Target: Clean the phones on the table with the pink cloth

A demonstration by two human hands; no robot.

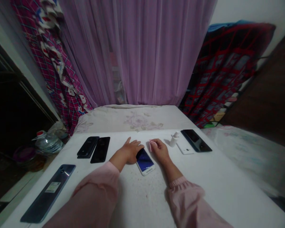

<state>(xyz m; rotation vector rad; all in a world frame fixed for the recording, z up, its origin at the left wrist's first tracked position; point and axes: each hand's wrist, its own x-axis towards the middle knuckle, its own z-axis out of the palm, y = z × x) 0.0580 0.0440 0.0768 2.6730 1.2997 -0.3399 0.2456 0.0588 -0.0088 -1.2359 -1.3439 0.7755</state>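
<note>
White smartphone (145, 162) lies face-up btwn both hands, long axis slanting far-left to near-right, nearer the left grip (133, 151), which is flat and released, fingers spread (its edge seems to touch the phone). Right grip (160, 150) is curled, pinching a pink cloth (151, 145) at the fingertips, just past the phone's far end.

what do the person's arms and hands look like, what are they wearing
Both arms are covered by loose, pale pink long sleeves: the left sleeve and the right sleeve, whose cuff is gathered. The left hand and right hand are bare, without gloves.
</note>
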